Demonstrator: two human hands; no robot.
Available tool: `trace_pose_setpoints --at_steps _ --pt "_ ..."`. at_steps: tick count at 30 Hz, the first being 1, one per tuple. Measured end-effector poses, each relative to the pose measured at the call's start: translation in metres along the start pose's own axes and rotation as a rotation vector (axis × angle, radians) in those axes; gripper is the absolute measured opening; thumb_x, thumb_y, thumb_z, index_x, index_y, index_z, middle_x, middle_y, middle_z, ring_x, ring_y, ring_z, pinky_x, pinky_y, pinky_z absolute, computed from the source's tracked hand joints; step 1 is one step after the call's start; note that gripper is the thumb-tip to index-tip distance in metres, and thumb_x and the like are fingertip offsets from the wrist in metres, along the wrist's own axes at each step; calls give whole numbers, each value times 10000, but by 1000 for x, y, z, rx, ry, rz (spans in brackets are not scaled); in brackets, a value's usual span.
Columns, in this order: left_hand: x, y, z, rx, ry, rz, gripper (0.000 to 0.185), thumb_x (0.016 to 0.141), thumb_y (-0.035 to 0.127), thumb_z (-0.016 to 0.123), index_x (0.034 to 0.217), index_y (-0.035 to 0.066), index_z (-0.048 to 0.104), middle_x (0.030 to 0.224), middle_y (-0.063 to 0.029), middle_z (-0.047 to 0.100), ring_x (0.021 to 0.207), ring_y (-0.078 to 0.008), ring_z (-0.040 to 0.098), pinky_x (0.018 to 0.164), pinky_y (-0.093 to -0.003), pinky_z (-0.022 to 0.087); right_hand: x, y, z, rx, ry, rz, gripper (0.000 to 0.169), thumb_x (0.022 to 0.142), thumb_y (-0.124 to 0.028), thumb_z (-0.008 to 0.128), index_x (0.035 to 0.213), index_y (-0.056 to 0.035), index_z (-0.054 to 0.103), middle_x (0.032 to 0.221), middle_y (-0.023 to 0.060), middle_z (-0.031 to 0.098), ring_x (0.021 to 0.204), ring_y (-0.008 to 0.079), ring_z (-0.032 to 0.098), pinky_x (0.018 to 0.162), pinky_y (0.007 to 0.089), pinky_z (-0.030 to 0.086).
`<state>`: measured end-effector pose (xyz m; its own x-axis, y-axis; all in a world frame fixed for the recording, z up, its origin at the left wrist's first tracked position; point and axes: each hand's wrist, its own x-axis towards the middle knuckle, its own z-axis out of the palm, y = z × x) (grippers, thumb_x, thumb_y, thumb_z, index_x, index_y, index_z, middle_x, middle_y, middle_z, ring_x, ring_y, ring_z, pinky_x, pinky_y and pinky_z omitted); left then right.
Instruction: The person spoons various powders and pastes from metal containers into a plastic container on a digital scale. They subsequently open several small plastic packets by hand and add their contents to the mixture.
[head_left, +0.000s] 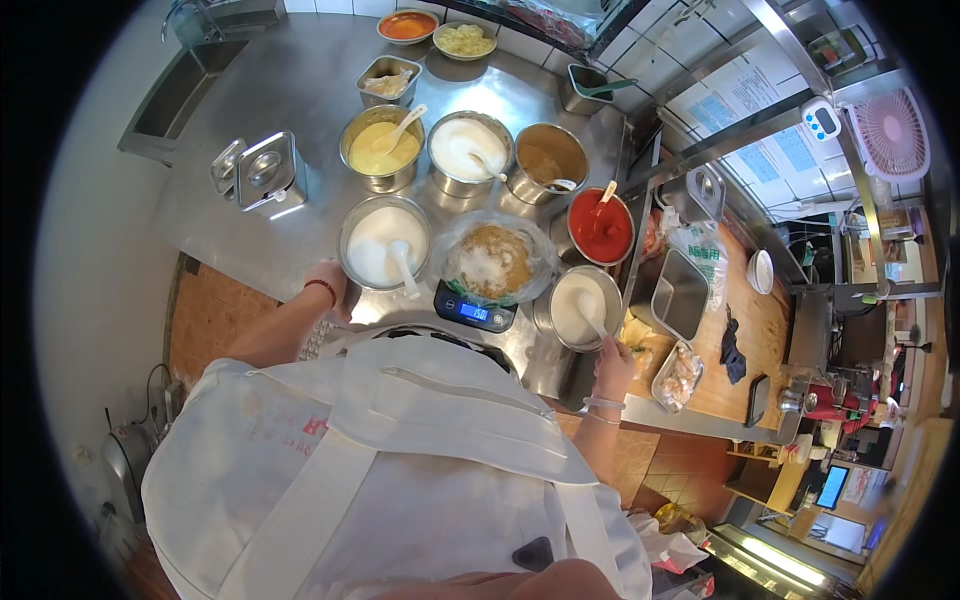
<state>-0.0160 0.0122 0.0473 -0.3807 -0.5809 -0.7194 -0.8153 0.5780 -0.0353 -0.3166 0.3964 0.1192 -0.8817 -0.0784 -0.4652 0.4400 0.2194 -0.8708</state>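
My right hand (615, 367) grips the handle of a white spoon (592, 313), whose bowl sits in off-white powder in a steel pot (561, 330). My left hand (335, 286) is at the steel table's front edge beside a pot of white granules (352, 259); its fingers are too hidden to read. Another white spoon (400, 259) rests in those granules. Between my hands, a bowl lined with a clear plastic bag (546, 259) holds a brown powder (506, 255) with white grains on top. It stands on a black digital scale (480, 313) with a lit display.
Behind stand steel pots of yellow powder (367, 154), white powder (465, 146) and brown powder (536, 157). A pot of red sauce (600, 232) is at right. Lidded steel containers (270, 180) stand left. A wooden counter (750, 330) to the right carries a steel pan (679, 292) and a phone (757, 401).
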Motion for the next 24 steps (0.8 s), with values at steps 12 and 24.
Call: trace_pose_setpoints --at_steps 12,24 --pt "3 -4 5 41 42 52 886 318 298 954 1127 103 649 1178 -100 610 1086 -276 590 905 -332 514 -20 -26 28 97 -162 -79 141 889 -146 616 900 -8 642 577 -58 433 466 36 364 414 192 255" --pt "11 -9 12 7 47 50 739 341 308 942 1007 98 701 1085 -110 661 986 -279 627 882 -310 504 -21 -7 92 -256 -312 -461 244 907 -169 619 1043 28 665 702 6 595 612 75 516 570 212 423"
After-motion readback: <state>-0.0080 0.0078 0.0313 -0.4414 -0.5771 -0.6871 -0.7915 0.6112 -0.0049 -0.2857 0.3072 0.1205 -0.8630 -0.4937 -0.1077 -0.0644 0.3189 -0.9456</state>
